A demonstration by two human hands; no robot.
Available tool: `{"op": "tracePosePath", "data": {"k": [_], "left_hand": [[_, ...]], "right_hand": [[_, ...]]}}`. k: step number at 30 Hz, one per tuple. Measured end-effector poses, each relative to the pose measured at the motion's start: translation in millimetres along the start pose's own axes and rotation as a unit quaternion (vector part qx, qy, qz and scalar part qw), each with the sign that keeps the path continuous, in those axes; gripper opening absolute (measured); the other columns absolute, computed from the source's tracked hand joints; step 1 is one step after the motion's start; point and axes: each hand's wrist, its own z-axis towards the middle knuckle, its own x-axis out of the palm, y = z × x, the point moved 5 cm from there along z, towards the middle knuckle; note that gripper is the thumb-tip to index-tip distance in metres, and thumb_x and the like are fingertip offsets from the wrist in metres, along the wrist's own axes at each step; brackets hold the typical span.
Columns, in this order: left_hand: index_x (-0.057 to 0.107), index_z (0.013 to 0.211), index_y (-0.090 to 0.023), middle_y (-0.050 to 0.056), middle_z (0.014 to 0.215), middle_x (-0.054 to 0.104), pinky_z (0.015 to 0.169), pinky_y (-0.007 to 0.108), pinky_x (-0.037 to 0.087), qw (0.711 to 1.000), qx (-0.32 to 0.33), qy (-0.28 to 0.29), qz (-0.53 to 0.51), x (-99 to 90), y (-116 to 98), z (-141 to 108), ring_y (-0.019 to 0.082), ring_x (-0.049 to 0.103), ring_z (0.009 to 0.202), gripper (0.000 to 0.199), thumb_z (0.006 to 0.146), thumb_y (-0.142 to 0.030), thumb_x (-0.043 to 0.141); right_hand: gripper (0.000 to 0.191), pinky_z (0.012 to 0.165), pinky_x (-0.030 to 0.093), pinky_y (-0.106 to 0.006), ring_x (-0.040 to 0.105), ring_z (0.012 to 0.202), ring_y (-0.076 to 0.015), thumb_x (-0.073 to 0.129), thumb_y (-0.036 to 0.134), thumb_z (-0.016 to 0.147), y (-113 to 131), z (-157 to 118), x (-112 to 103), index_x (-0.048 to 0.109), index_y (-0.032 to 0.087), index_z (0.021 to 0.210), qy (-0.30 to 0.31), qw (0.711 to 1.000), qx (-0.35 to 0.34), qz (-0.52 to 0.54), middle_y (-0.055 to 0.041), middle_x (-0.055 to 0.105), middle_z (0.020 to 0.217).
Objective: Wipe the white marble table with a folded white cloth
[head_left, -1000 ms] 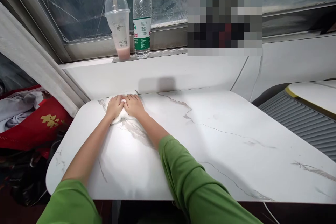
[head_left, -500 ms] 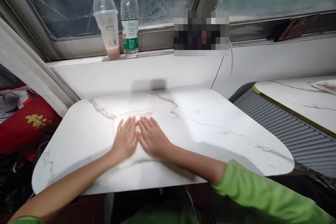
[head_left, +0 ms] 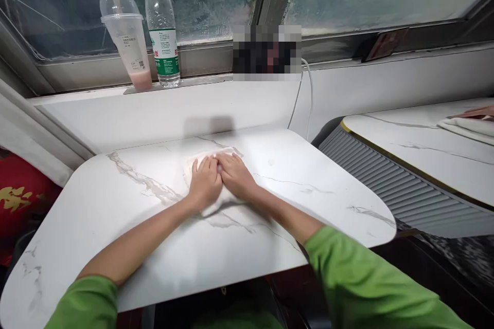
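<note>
My left hand [head_left: 206,185] lies palm down on a white cloth [head_left: 216,208] on the white marbled table [head_left: 154,247]. Beside it, my right hand [head_left: 236,176] presses on the same cloth, and the two hands touch at the thumbs. The fingers of both hands are laid out over the cloth, pointing toward the wall. Part of the cloth shows beyond the fingertips and below the palms; the rest is covered by my hands.
A plastic cup with a straw [head_left: 129,49] and a water bottle [head_left: 164,36] stand on the window sill. A white cable [head_left: 312,92] hangs down the wall. At right is another marbled table [head_left: 417,139] bearing a folded cloth [head_left: 471,127]. A red bag [head_left: 23,200] lies at left.
Both hands have slid the cloth away from me and toward the right across the table. The camera view has turned to the right.
</note>
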Motion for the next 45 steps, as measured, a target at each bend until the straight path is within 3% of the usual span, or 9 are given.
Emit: {"op": "tracePosePath", "data": {"k": [6,9,12,17,22,28,33,38,45], "left_hand": [[0.053,0.118,-0.017,0.007,0.127,0.059,0.115,0.042,0.019,1.000,-0.017,-0.024,-0.010,8.4,9,80,0.018,0.047,0.124,0.037,0.089,-0.011,0.030],[0.051,0.126,-0.015,0.008,0.139,0.050,0.115,0.043,0.017,1.000,-0.013,-0.012,-0.001,11.4,11,92,0.019,0.039,0.132,0.041,0.091,-0.012,0.029],[0.048,0.132,-0.015,0.006,0.145,0.043,0.116,0.042,0.016,1.000,0.006,-0.003,0.011,12.5,9,88,0.019,0.034,0.136,0.043,0.094,-0.015,0.028],[0.046,0.135,-0.016,0.007,0.145,0.043,0.116,0.043,0.015,1.000,0.012,0.001,0.026,14.6,-13,57,0.020,0.033,0.137,0.045,0.094,-0.016,0.029],[0.040,0.140,-0.011,0.011,0.147,0.039,0.117,0.046,0.012,0.998,0.051,0.028,0.021,26.1,-64,13,0.023,0.029,0.139,0.050,0.091,-0.016,0.031],[0.034,0.142,-0.005,0.015,0.150,0.033,0.118,0.049,0.011,0.989,0.116,0.087,-0.002,47.5,-135,-15,0.025,0.025,0.141,0.054,0.090,-0.017,0.030],[0.035,0.140,-0.001,0.020,0.148,0.033,0.117,0.051,0.015,0.982,0.174,0.078,-0.008,65.9,-178,-11,0.029,0.025,0.140,0.055,0.089,-0.022,0.035],[0.038,0.138,-0.005,0.021,0.146,0.038,0.115,0.053,0.018,0.984,0.165,0.065,-0.012,80.6,-190,18,0.029,0.030,0.138,0.051,0.090,-0.022,0.035],[0.048,0.130,-0.009,0.013,0.141,0.046,0.116,0.045,0.016,0.988,0.149,0.038,-0.015,93.6,-165,101,0.023,0.036,0.133,0.044,0.090,-0.019,0.032]], "right_hand": [[0.042,0.110,0.023,-0.043,0.049,0.119,-0.0216,0.031,0.011,0.083,-45,69,-4,0.058,0.013,0.116,-0.023,0.999,0.023,0.028,-0.0107,0.059,0.126],[0.043,0.110,0.023,-0.042,0.048,0.120,-0.0217,0.032,0.012,0.084,-53,77,-5,0.057,0.011,0.118,-0.030,0.999,0.029,0.024,-0.0111,0.059,0.127],[0.046,0.111,0.021,-0.041,0.044,0.126,-0.0214,0.033,0.013,0.085,-51,70,-5,0.053,0.011,0.126,-0.033,0.999,0.023,0.012,-0.0106,0.055,0.133],[0.050,0.112,0.021,-0.043,0.039,0.131,-0.0230,0.030,0.016,0.088,-44,30,-11,0.047,0.009,0.134,-0.027,0.999,0.014,-0.037,-0.0119,0.049,0.140],[0.052,0.113,0.024,-0.045,0.038,0.133,-0.0247,0.028,0.020,0.091,-50,-37,-27,0.043,0.005,0.138,-0.016,0.994,-0.040,-0.098,-0.0146,0.047,0.141],[0.055,0.113,0.028,-0.046,0.039,0.134,-0.0223,0.029,0.021,0.090,-83,-115,-59,0.034,0.011,0.144,-0.023,0.989,-0.026,-0.142,-0.0125,0.048,0.141],[0.058,0.112,0.030,-0.046,0.039,0.134,-0.0199,0.028,0.019,0.089,-120,-147,-82,0.029,0.016,0.147,-0.025,0.989,0.003,-0.149,-0.0098,0.047,0.142],[0.059,0.109,0.033,-0.047,0.043,0.131,-0.0210,0.028,0.019,0.087,-154,-131,-91,0.031,0.018,0.146,-0.023,0.990,0.008,-0.142,-0.0085,0.050,0.140],[0.053,0.108,0.032,-0.047,0.049,0.124,-0.0249,0.033,0.020,0.082,-190,-54,-89,0.050,0.013,0.132,-0.066,0.994,0.024,-0.085,-0.0122,0.056,0.132]]}}
